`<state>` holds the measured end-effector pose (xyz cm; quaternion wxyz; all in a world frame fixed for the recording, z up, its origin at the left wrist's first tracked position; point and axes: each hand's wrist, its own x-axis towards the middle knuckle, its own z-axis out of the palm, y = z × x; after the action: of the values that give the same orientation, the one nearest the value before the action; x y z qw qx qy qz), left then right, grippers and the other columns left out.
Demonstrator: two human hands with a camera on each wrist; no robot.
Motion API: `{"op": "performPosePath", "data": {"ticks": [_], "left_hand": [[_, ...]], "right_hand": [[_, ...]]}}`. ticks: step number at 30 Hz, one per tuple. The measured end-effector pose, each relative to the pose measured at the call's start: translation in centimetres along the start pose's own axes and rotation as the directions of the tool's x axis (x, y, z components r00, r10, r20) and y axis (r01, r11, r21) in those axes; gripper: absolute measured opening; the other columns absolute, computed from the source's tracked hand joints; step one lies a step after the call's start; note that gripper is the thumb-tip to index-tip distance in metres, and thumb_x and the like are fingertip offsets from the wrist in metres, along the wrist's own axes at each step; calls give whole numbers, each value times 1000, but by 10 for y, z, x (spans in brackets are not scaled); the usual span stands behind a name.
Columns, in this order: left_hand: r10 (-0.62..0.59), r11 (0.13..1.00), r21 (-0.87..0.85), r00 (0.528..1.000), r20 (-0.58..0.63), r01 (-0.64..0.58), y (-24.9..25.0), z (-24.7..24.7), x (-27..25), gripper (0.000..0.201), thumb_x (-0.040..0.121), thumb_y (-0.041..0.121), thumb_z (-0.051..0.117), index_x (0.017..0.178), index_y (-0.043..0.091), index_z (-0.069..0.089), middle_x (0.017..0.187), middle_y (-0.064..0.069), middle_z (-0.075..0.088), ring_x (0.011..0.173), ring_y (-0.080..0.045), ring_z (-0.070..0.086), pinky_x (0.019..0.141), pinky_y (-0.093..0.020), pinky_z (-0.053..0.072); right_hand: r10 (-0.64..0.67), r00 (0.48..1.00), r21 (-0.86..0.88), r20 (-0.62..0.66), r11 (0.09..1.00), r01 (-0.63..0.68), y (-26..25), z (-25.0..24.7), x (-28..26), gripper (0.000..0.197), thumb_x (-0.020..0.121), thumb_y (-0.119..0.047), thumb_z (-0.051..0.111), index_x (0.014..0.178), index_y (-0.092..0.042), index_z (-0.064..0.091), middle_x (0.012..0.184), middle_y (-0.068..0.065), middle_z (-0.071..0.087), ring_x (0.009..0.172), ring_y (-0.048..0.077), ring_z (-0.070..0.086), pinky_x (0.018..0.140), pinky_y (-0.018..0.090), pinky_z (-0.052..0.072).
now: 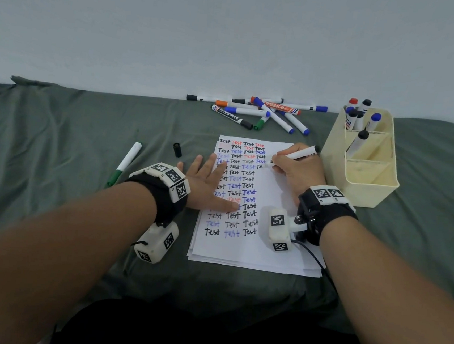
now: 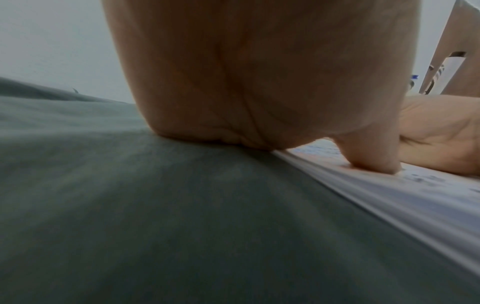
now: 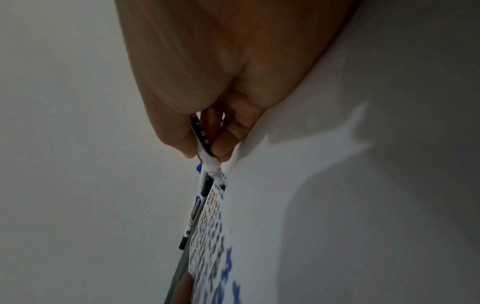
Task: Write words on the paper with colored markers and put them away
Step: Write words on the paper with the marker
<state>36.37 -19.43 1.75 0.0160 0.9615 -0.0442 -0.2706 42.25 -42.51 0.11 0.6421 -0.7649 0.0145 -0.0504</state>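
While pinned flat under left hand [image 1: 210,182], paper [image 1: 265,247] sits mid-cloth as a small stack, left columns filled with "Test" in black, red, blue. Left fingers straight and spread, thumb [image 2: 374,158] pressed on the sheet near its left edge, palm heel on green cloth [image 1: 57,133]. Right hand [image 1: 298,169] on upper right of paper, thumb and fingers pinching black marker [image 1: 294,156] low on the barrel, uncapped tip down on the sheet at the end of a row, barrel tilted up-right. Same pinch visible from right wrist view: fingertips [image 3: 221,148] closed round barrel, tip touching paper. Black cap [image 1: 177,149] loose on cloth, left of paper, apart from it. Green marker [image 1: 125,163] lying further left, capped end toward the person. Marker pile [image 1: 256,111] beyond paper's top edge, against the wall: blue, black, orange, green caps, several crossed over each other. Cream organizer [image 1: 370,169] just right of paper, near right hand; several markers upright in back compartment, one black-capped in the next; front compartments' contents hard to tell.
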Motion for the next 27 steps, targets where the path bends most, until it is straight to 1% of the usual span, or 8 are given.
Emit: {"op": "performPosePath", "data": {"ticks": [4,7,10,15,20,23,25,27], "left_hand": [[1,1000,-4,1000,-1,-1,1,0,-2,122,65,98,34,150,35,-26,158,7,-35,147,-24,-28,116,-60,-12],[3,1000,-2,1000,-3,-3,1,-1,-3,122,65,98,33,151,34,-26,158,7,-35,147,-24,-27,116,-59,-11],[6,1000,-3,1000,-3,-6,1,0,-2,123,64,99,33,150,34,-26,158,7,-36,147,-24,-28,116,-59,-11],[1,1000,-4,1000,3,-1,0,0,0,123,63,100,33,150,35,-26,157,8,-36,147,-24,-28,116,-59,-12],[-2,1000,-2,1000,0,2,0,0,0,123,63,99,33,150,36,-26,158,8,-36,147,-23,-28,116,-59,-12],[-3,1000,-6,1000,1,3,0,0,0,123,63,99,34,150,36,-26,158,8,-36,147,-23,-28,116,-59,-12],[-2,1000,-6,1000,0,2,0,0,0,123,63,99,33,150,36,-26,158,8,-36,147,-23,-28,116,-59,-12],[0,1000,-5,1000,0,0,0,0,-1,123,63,100,33,150,36,-26,157,8,-36,147,-23,-28,116,-59,-12]], "right_hand": [[-12,1000,25,0,1000,12,0,-1,-1,20,73,-18,77,65,-34,70,74,-1,75,67,10,71,61,19,54],[-13,1000,14,22,1000,12,0,-1,-1,24,74,-16,77,64,-38,70,73,-3,75,69,12,72,65,24,57],[-7,1000,1,2,1000,7,-1,-2,-1,23,72,-18,75,64,-39,69,70,-5,73,68,11,71,69,30,59],[7,1000,-9,-20,1000,-7,0,-3,-1,21,72,-22,76,67,-40,69,72,-7,74,66,6,70,68,27,56],[1,1000,-12,-16,1000,-1,-2,-2,-1,27,72,-17,75,62,-41,68,68,-8,72,65,8,69,72,34,58],[6,1000,-20,-13,1000,-7,-1,-3,1,27,73,-15,75,61,-38,67,66,-8,71,64,7,68,69,32,58],[13,1000,-10,-23,1000,-13,-1,-3,0,20,73,-15,75,64,-30,67,67,-7,72,64,7,69,67,28,56],[26,999,-11,-42,1000,-26,0,-5,1,14,74,-16,76,70,-25,66,68,-8,72,64,6,68,68,28,56]]}}
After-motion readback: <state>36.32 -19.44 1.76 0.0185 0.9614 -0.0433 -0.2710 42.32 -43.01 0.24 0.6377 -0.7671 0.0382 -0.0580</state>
